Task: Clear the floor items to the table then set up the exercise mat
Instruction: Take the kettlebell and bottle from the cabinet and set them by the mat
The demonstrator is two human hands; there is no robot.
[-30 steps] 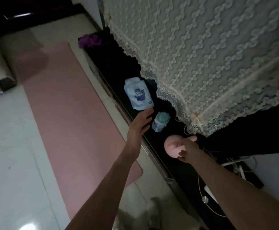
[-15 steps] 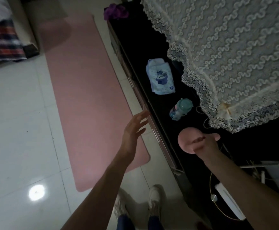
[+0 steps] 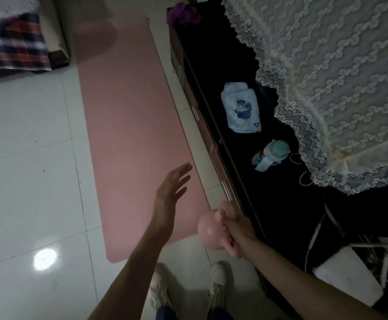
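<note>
A pink exercise mat (image 3: pixel 128 125) lies unrolled flat on the white tiled floor, alongside a low black table (image 3: pixel 213 72). On the table rest a light blue patterned pouch (image 3: pixel 241 108) and a teal-capped bottle (image 3: pixel 270 155) lying on its side. My right hand (image 3: pixel 235 230) grips a round pink object (image 3: pixel 208 232), held over the floor by the table's front edge. My left hand (image 3: pixel 171 195) hovers above the mat's near end, fingers spread, holding nothing.
A lace cloth (image 3: pixel 340 79) hangs over the table's right side. A purple item (image 3: pixel 183 13) sits at the table's far end. Cables and a white box (image 3: pixel 347 276) lie at the lower right. A plaid-covered bed (image 3: pixel 12 42) stands at the far left. My shoes (image 3: pixel 216 282) are below.
My left hand drew back from the pouch on the table to above the mat. My right hand carried the pink object leftward, off the table toward the floor side.
</note>
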